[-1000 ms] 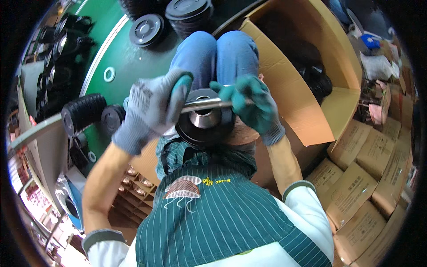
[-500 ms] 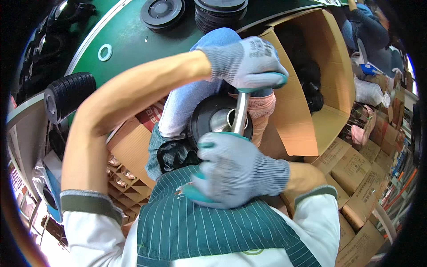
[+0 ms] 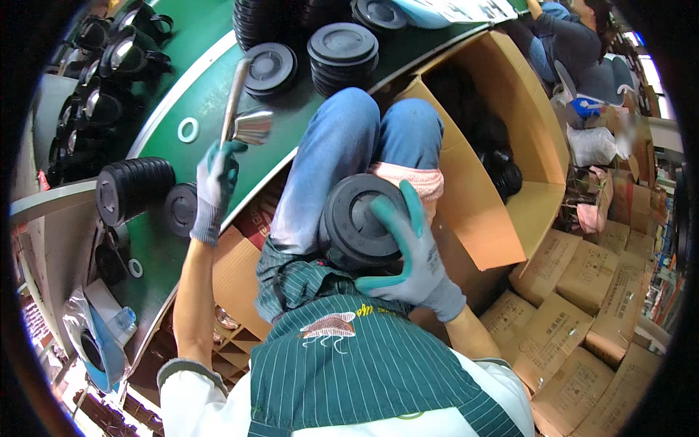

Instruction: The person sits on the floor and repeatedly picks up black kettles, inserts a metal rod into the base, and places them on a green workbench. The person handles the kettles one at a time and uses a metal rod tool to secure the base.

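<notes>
My left hand (image 3: pixel 216 175), in a grey glove with green fingertips, is raised over the left part of the table, closed around a shiny metal rod (image 3: pixel 234 98) that points up and away. Beside the rod is a blurred, short metal cylinder (image 3: pixel 253 127); whether the two are joined I cannot tell. In my lap sits a thick black round disc (image 3: pixel 362 218), its flat, ridged face up. My right hand (image 3: pixel 415 255), gloved the same way, curves around the disc's right side, thumb near me and fingers over the face. The disc's underside is hidden.
On the green table (image 3: pixel 164 131) stand black disc stacks (image 3: pixel 342 54), a row of discs (image 3: pixel 135 188) and a pale ring (image 3: pixel 188 130). At my right is an open cardboard box (image 3: pixel 535 218) with black parts; closed cartons (image 3: pixel 553 328) lie beyond. Another person (image 3: pixel 582 44) sits far right.
My left hand has swung left from above my lap with the metal rod. My right hand has left the rod and now grips the black disc, whose flat face is up. My view has shifted.
</notes>
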A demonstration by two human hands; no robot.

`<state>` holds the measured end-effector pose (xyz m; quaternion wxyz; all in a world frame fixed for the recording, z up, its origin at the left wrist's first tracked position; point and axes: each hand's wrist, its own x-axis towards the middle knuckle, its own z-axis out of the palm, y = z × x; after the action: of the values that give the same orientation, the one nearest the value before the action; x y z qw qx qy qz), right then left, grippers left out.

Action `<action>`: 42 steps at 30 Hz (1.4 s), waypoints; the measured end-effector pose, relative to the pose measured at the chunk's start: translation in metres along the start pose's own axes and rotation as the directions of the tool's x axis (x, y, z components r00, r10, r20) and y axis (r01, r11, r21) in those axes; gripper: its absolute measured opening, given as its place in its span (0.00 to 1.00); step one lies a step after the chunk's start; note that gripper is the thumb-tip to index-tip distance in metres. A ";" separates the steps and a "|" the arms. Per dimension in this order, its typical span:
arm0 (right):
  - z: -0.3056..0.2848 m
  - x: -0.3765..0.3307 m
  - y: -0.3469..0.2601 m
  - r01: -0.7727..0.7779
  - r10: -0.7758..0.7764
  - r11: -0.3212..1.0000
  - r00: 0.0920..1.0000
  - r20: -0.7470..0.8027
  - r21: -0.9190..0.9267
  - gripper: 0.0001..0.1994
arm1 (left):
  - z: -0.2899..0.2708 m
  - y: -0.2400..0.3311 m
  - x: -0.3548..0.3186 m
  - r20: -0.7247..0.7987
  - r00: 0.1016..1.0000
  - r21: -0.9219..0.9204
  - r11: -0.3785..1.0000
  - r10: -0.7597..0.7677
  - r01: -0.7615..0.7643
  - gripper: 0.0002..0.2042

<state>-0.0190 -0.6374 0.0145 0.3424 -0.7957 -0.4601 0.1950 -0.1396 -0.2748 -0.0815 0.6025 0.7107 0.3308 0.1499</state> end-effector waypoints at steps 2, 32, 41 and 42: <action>0.009 0.003 -0.003 -0.049 0.050 0.999 0.997 -0.065 0.019 0.50 | -0.001 -0.026 0.001 -0.173 0.949 -0.134 0.961 -0.264 0.243 0.18; 0.076 0.302 -0.026 -0.444 -0.025 -0.089 0.896 0.444 0.892 0.34 | -0.128 0.157 0.189 -0.235 0.637 0.803 0.516 0.734 -0.299 0.26; 0.048 0.256 -0.010 -0.602 -0.170 -0.109 0.795 0.582 0.791 0.38 | -0.131 0.127 0.405 -0.278 0.814 0.889 0.458 0.509 0.017 0.26; 0.048 0.255 0.000 -0.607 -0.131 -0.101 0.793 0.595 0.788 0.38 | -0.134 0.136 0.412 -0.305 0.794 0.890 0.453 0.526 0.042 0.27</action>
<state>0.0784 -0.3990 -0.0174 0.6262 -0.2855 -0.0799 0.7211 0.1212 0.0871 0.0031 0.0122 0.8803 0.4048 0.2471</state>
